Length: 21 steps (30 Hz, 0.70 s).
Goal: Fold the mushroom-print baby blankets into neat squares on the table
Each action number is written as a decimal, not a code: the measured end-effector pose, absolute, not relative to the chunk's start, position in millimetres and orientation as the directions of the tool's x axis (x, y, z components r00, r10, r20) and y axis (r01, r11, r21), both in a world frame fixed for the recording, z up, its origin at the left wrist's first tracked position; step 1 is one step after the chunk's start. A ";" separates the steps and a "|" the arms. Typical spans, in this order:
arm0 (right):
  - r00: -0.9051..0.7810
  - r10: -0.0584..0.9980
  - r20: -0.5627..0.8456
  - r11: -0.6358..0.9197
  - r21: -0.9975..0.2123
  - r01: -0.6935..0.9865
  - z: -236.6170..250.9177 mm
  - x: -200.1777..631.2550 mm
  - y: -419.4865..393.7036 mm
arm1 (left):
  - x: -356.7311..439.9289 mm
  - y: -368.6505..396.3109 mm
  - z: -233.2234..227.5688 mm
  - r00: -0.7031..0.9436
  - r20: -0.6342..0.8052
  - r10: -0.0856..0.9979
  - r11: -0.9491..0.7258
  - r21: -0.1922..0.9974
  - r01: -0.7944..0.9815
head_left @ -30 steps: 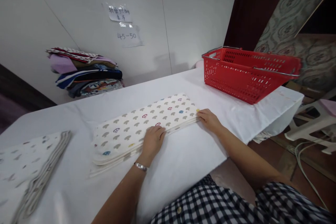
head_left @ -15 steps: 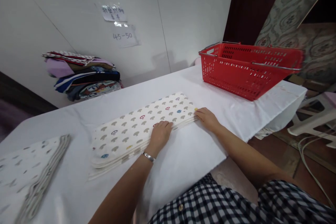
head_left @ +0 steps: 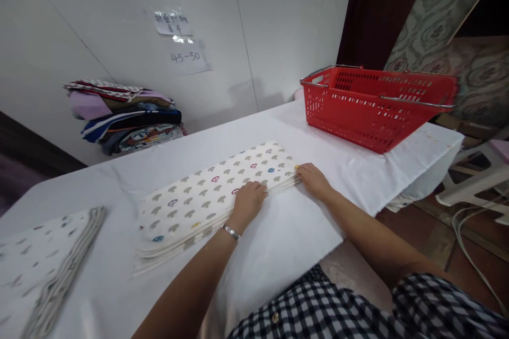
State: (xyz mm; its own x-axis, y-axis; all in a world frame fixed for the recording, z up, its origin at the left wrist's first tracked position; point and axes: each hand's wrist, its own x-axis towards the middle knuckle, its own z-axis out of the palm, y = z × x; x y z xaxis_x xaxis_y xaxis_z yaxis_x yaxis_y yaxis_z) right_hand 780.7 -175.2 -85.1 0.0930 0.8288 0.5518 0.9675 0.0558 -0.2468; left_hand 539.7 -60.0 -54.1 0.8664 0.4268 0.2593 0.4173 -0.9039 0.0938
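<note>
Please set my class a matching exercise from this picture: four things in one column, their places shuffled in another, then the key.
1. Left hand
2. Right hand
3. Red basket
4. Stacked clothes

A. Near the wall
B. At the folded cloth's near right corner
C. On the white table's right part
D. On the cloth's near edge, bracelet at the wrist

Pairs: 1-D, 2-B, 3-C, 4-A

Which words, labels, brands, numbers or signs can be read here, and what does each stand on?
"45-50": handwritten on the lower sheet on the wall.
Upper sheet: two lines of handwritten Chinese characters, too blurred to quote surely.
Folded cloth: printed motifs, no readable words.
Red basket: no readable label or brand.
</note>
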 end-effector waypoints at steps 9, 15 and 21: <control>0.097 0.804 0.586 0.097 -0.290 0.952 -88.2 783.5 -172.9 | 554.2 -62.9 -47.0 0.864 0.221 0.452 -0.891 0.143 0.430; 0.097 0.787 0.609 0.124 -0.310 0.943 -88.1 783.9 -172.2 | 565.4 -65.8 -49.9 0.868 0.241 0.434 -0.901 0.130 0.415; 0.092 0.775 0.625 0.149 -0.323 0.935 -87.4 784.4 -171.9 | 574.4 -67.0 -50.0 0.868 0.238 0.436 -0.900 0.109 0.422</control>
